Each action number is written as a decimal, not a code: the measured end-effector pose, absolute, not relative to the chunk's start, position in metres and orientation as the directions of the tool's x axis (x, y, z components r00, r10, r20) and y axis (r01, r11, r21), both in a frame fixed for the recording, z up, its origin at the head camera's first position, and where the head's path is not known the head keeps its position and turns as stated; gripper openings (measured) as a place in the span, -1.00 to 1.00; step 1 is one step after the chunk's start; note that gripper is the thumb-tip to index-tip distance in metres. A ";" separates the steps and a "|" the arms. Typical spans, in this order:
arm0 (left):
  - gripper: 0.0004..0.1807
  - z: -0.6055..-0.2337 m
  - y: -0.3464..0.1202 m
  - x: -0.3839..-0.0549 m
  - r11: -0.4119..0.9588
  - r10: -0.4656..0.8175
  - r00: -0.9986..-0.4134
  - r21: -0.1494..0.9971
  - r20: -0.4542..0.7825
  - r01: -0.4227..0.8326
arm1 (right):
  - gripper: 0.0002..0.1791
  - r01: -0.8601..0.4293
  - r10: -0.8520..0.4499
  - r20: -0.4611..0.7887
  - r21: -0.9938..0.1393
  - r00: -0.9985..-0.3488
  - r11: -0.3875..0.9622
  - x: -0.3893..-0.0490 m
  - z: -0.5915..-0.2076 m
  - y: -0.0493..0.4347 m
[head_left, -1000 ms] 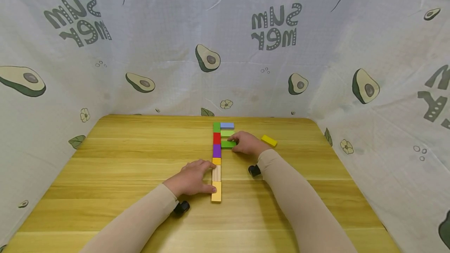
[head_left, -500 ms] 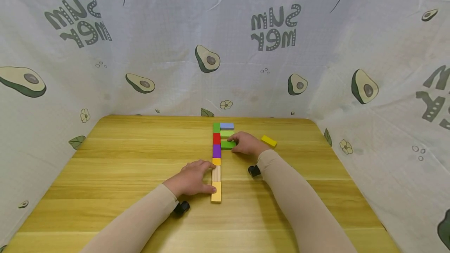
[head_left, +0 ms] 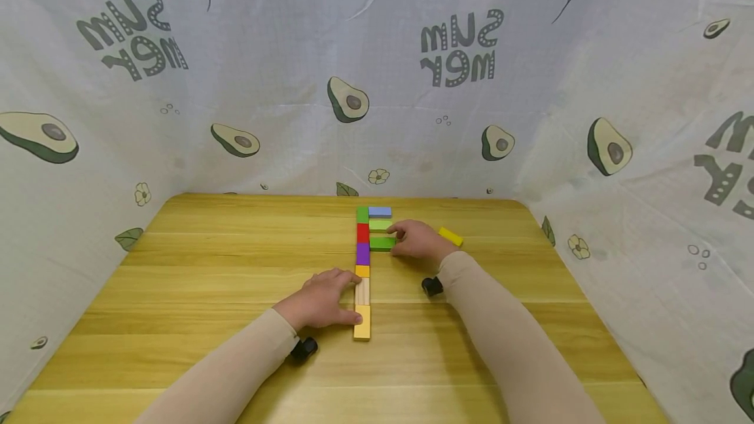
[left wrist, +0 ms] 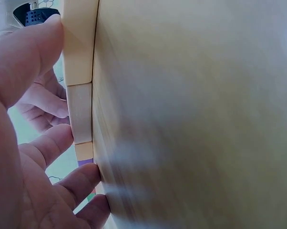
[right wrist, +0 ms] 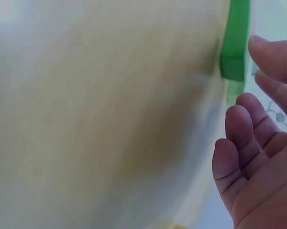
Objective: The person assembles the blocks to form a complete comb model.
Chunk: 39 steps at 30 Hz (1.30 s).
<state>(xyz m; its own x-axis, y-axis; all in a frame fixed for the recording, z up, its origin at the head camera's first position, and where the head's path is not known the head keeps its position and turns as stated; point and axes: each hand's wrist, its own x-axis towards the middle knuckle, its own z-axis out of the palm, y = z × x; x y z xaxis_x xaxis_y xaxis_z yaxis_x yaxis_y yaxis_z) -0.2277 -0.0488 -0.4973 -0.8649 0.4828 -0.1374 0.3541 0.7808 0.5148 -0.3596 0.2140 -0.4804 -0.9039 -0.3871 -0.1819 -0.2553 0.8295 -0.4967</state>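
A straight column of toy blocks runs away from me on the table. It goes from a tan block (head_left: 362, 323) through a pale wood block (head_left: 362, 291), a small orange block (head_left: 362, 271), a purple block (head_left: 362, 254) and a red block (head_left: 362, 233) to a green block (head_left: 362, 214). My left hand (head_left: 321, 298) rests beside the near end, thumb on the tan block and a fingertip at the pale wood one. My right hand (head_left: 417, 241) hovers at the right end of a long green block (head_left: 382, 245), fingers loosely bent, holding nothing. Above it lie a lime block (head_left: 379, 225) and a blue block (head_left: 379, 212).
A yellow block (head_left: 450, 236) lies apart behind my right hand. The wooden table (head_left: 206, 267) ends at a printed cloth (head_left: 283, 84) hanging behind and at both sides. Black cameras are strapped at both wrists.
My right hand has let go of the long green block and drawn slightly to the right. The block stays against the column. My left hand has not moved.
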 end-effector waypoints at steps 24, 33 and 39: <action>-0.16 -0.495 -0.048 -0.226 0.780 0.491 -0.861 0.509 -0.133 0.365 | -0.28 -0.156 -0.221 -0.101 -0.436 -0.970 0.886 -0.355 -0.485 0.343; -0.17 -0.496 -0.048 -0.226 0.774 0.495 -0.860 0.513 -0.126 0.370 | -0.18 -0.140 -0.225 -0.146 -0.442 -0.963 0.886 -0.350 -0.490 0.355; -0.17 -0.499 -0.049 -0.227 0.776 0.493 -0.862 0.510 -0.123 0.371 | -0.18 -0.132 -0.219 -0.150 -0.443 -0.964 0.887 -0.347 -0.490 0.354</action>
<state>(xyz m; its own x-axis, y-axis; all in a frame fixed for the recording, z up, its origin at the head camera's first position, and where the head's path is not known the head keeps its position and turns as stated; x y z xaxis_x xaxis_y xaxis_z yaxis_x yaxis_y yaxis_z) -0.2273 -0.0486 -0.4995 -0.8616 0.4926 -0.1226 0.3710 0.7758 0.5104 -0.3475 0.3543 -0.4903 -0.9640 -0.2192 -0.1503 -0.1325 0.8866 -0.4432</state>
